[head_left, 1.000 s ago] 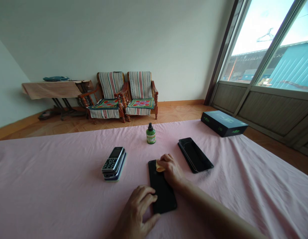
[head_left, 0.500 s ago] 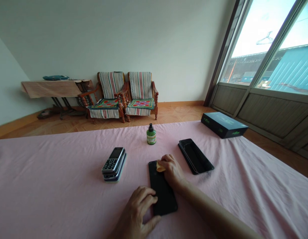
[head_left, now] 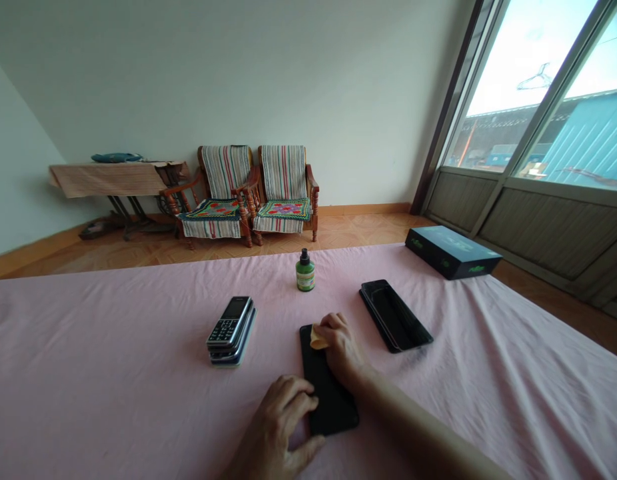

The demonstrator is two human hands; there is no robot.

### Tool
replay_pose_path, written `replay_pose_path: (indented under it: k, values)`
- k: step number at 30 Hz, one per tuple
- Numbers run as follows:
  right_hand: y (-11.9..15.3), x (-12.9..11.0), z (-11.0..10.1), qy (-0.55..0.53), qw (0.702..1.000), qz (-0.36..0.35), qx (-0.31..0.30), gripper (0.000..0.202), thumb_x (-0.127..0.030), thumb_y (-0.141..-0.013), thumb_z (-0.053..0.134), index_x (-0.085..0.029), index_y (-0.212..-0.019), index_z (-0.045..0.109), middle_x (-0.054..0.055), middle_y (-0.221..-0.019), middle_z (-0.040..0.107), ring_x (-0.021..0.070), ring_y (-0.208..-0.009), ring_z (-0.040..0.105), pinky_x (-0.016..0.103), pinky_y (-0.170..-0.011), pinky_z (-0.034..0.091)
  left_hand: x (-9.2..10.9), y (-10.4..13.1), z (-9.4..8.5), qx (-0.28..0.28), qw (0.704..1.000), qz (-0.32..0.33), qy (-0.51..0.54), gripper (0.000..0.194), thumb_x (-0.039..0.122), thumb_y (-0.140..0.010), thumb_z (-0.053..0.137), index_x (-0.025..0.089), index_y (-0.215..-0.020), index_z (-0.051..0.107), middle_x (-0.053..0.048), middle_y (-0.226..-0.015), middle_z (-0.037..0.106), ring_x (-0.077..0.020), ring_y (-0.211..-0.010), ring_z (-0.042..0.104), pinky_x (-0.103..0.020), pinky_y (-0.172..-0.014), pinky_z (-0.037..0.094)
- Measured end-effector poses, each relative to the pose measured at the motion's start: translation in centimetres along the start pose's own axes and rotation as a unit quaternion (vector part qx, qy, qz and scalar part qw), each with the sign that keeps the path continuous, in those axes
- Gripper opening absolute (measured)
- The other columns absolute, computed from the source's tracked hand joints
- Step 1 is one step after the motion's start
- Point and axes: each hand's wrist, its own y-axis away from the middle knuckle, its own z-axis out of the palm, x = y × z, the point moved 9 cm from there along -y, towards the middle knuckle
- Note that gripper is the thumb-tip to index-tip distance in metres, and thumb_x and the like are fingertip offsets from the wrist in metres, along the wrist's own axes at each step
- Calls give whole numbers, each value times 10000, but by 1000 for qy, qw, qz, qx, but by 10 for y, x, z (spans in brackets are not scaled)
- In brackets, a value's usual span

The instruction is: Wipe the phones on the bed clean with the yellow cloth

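Observation:
A black smartphone lies flat on the pink sheet, long side pointing away from me. My left hand holds its left side, fingertips over the edge and thumb by the near left corner. Pinched in my right hand is a small folded yellow cloth, pressed on the far end of the phone. My right wrist covers part of the phone's right edge. Left of my hands is a stack of phones with a silver keypad phone on top. Another black smartphone tops a stack to the right.
A green bottle with a black cap stands upright beyond my hands. The black box sits at the far right corner of the pink sheet. Past the edge are two wooden chairs and a cloth-covered table.
My right hand and the yellow cloth have shifted very slightly over the phone's far end. The whole view has moved a little; my left hand keeps its place on the phone.

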Motion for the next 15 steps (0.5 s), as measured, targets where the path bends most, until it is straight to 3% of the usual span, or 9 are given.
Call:
replay_pose_path:
  k: [9,15]
  values:
    - [-7,-1,3,6,1000,-12,-8,253,-45,-884,499,-192,-848,701,63,-888,586,190,-877,497,275,-736,414,0,0,0,-3,1000,4,-2,424,-7,-644,729,206,-989,610,-57,-1058,596,-243,-999,577,-392,-874,532]
    - [-6,-23,15,6,997,-65,-43,219,-82,-897,511,-202,-851,687,44,-907,580,172,-868,497,257,-753,419,-2,0,1,-11,1000,-2,-7,397,-7,-652,711,207,-972,613,-55,-1031,599,-239,-970,588,-379,-846,545]
